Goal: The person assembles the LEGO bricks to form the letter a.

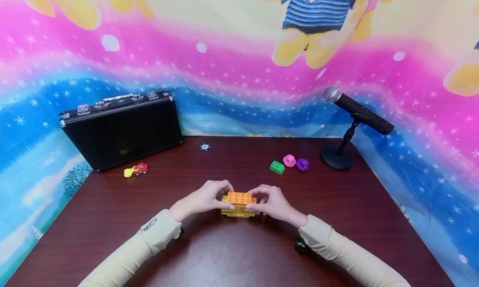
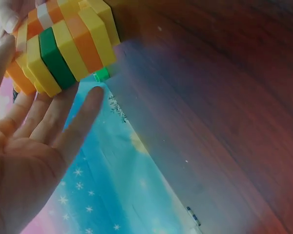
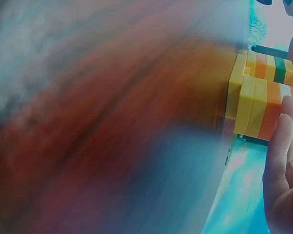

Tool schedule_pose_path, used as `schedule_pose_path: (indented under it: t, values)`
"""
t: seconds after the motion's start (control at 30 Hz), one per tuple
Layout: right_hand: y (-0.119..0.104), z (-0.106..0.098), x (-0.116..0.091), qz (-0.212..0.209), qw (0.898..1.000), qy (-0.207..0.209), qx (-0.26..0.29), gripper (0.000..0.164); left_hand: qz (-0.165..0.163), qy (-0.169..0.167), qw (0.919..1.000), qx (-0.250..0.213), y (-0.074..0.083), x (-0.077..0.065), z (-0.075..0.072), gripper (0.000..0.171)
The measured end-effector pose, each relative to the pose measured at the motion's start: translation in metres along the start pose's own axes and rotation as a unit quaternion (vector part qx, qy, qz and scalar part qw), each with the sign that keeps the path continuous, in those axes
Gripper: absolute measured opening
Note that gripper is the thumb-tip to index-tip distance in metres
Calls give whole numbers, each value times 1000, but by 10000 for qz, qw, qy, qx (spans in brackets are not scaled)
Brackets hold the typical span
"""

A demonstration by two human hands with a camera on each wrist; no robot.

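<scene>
A block of stacked toy building bricks (image 1: 239, 198), mostly yellow and orange, stands on the table in front of me, with an orange studded brick on top. My left hand (image 1: 207, 197) grips its upper left end, thumb in front and fingers behind. From the opposite side my right hand (image 1: 277, 204) pinches the upper right end in the same way. In the left wrist view, the brick stack (image 2: 63, 51) shows a dark green layer among the yellow and orange ones. A white layer appears in the brick stack (image 3: 254, 107) in the right wrist view.
Behind the hands lie a green brick (image 1: 277, 167), a pink duck (image 1: 289, 160) and a purple duck (image 1: 302, 165). A microphone on a stand (image 1: 349, 116) is at back right. A black case (image 1: 123, 131), a red-and-yellow toy car (image 1: 136, 170) and a poker chip (image 1: 204, 147) are farther left.
</scene>
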State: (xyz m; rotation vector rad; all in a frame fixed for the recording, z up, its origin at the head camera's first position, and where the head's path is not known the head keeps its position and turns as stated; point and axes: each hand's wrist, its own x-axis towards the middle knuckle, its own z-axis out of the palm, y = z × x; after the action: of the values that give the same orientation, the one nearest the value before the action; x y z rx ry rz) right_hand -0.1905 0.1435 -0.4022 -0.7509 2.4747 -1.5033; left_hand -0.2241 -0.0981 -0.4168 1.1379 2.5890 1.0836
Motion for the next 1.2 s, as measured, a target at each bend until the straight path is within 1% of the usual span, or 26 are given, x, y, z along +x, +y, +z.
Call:
schedule_pose_path:
  t: [0.07,0.17,0.33,0.47,0.6,0.7,0.77,0.8,0.83,0.87,0.93,0.97,1.0,1.03,1.1,1.2]
  values:
    - [-1,0,0,-9,10000,-6,-3,34,43,-148,9998,81,-1,-1,-1,38]
    - [-1,1,1,-16,10000,-17,-7,35,53,-256,9995,154,-2,-3,-3,40]
    - [3,2,2,-6,10000,6,28,36,160,-220,9994,210,-4,-2,-3,34]
    - [18,2,6,21,10000,-36,-15,38,284,-226,9990,258,-5,-1,-3,32]
    - [33,-3,11,50,10000,-57,-55,41,314,-222,9993,33,-8,4,-3,32]
    - [38,-11,15,86,9998,0,156,44,155,-139,9994,-270,-12,9,-4,33]
    - [34,-18,17,185,9991,99,373,43,-78,-65,9980,-628,-13,11,-7,34]
    - [31,-23,17,238,9984,196,469,41,-251,-62,9956,-899,-12,12,-9,33]
    - [29,-27,19,333,9973,285,584,40,-436,-50,9917,-1210,-16,14,-10,34]
    - [32,-32,20,434,9956,392,726,39,-611,-30,9865,-1519,-20,16,-11,34]
    - [38,-42,25,697,9913,669,892,39,-976,-21,9718,-2147,-27,20,-15,35]
    - [45,-46,27,847,9883,813,976,41,-1166,-41,9635,-2409,-32,22,-16,35]
    - [53,-51,29,999,9845,957,1081,44,-1305,-47,9570,-2590,-39,25,-16,35]
    - [63,-55,32,1142,9801,1089,1204,47,-1432,-34,9516,-2719,-46,28,-16,36]
    - [76,-63,36,1391,9709,1408,1347,51,-1630,-63,9431,-2898,-53,32,-19,36]
    - [90,-73,39,1664,9585,1772,1489,53,-1859,-132,9362,-2979,-62,35,-22,38]
